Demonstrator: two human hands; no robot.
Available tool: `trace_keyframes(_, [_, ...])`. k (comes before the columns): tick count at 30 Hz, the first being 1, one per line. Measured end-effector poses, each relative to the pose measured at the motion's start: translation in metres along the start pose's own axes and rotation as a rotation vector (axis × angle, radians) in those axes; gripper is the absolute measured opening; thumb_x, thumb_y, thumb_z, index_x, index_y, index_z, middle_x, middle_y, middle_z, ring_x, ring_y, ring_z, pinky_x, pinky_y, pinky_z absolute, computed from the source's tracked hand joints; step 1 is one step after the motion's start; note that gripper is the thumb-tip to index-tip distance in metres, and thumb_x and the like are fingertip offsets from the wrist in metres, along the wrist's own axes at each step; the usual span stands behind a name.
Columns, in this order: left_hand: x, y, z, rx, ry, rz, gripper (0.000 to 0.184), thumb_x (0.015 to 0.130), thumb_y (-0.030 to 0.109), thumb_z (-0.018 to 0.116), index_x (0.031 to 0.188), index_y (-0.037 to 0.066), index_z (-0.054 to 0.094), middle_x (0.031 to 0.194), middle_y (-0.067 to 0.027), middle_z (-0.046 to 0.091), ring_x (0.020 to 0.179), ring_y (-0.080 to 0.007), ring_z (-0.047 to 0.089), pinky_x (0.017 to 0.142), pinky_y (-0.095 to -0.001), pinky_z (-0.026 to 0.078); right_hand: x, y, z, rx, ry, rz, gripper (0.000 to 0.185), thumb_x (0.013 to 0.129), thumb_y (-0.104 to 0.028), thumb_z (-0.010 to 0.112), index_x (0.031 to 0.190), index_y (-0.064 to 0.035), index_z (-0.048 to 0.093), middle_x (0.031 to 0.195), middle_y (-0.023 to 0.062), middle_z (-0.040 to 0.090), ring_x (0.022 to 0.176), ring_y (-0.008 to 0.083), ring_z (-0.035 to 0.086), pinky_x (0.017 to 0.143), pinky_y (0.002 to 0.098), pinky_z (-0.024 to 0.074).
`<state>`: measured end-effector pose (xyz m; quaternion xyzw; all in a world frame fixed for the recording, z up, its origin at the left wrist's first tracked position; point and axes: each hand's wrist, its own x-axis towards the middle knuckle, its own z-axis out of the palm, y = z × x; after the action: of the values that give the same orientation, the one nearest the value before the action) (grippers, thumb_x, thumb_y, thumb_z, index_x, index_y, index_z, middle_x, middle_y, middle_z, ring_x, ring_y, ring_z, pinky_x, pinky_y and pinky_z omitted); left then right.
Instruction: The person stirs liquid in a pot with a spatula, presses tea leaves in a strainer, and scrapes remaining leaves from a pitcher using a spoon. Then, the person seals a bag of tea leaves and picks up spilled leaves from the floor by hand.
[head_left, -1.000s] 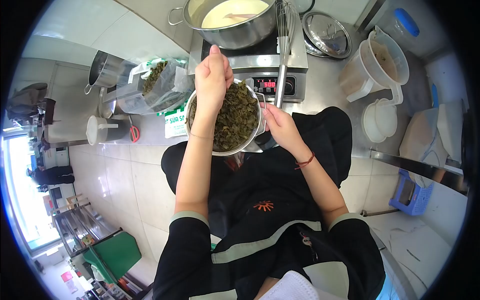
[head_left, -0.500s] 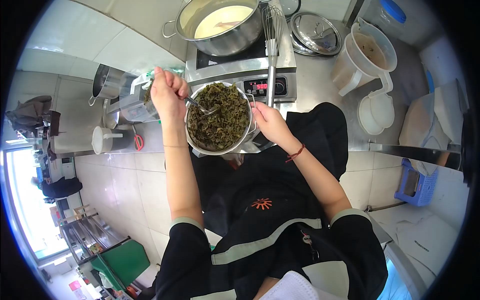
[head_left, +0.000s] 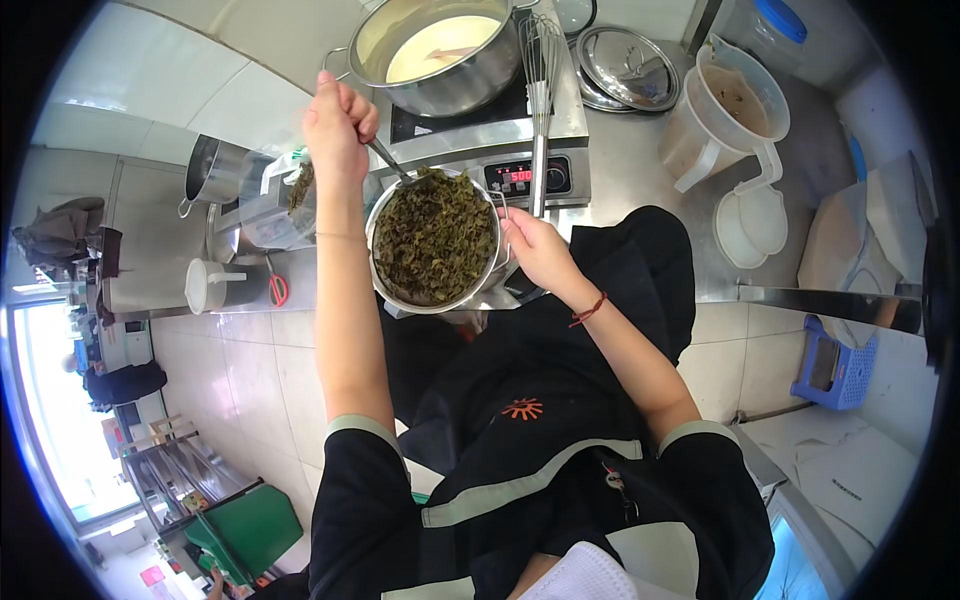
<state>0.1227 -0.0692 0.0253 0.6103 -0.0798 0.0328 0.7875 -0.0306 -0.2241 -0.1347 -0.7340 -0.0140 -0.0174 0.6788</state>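
My left hand (head_left: 340,120) is closed around the handle of a metal spoon (head_left: 386,156). The spoon's lower end dips into wet, dark green tea leaves (head_left: 435,240) at the far rim, its bowl mostly hidden. Those leaves fill a round metal pot (head_left: 377,285) in front of my body. My right hand (head_left: 540,247) grips the wire handle on the right side of this pot. Just beyond it stands an induction cooker (head_left: 500,145) with a red lit display, and a whisk (head_left: 540,110) lies across its right side.
A large steel pot (head_left: 455,88) of pale yellow liquid sits on the cooker. Lids (head_left: 630,68), plastic jugs (head_left: 698,130) and a white bowl (head_left: 750,230) are to the right. On the left are a clear container (head_left: 275,205), red-handled scissors (head_left: 277,288) and a white jug (head_left: 205,285).
My left hand has risen away from me, drawing the spoon from the middle of the leaves toward the pot's far rim. My right hand keeps its grip on the handle.
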Motion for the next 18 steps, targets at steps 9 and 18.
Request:
trace_keyframes(9, [-0.024,-0.037,-0.006,0.038,0.049,-0.167,0.045,0.096,0.035,0.038,0.059,0.011,0.031,0.048,0.0022,0.026,0.040,-0.0097,0.024,0.038,-0.0251,0.019,-0.001,-0.001,0.000,0.046,-0.003,0.028,0.025,0.091,-0.015,0.044,0.109,-0.0006,0.054,0.059,0.0112,0.054,0.053,0.0194,0.054,0.051,0.0313,0.0408])
trace_keyframes(18, [-0.061,-0.036,-0.030,-0.089,0.171,0.112,0.045,0.096,0.035,0.037,0.059,0.011,0.030,0.048,0.0003,0.027,0.041,-0.0120,0.027,0.040,-0.0262,0.022,0.001,-0.004,0.001,-0.051,0.016,-0.010,0.024,0.090,-0.016,0.045,0.105,-0.0008,0.055,0.061,0.0161,0.055,0.056,0.0276,0.057,0.053,0.0357,0.0417])
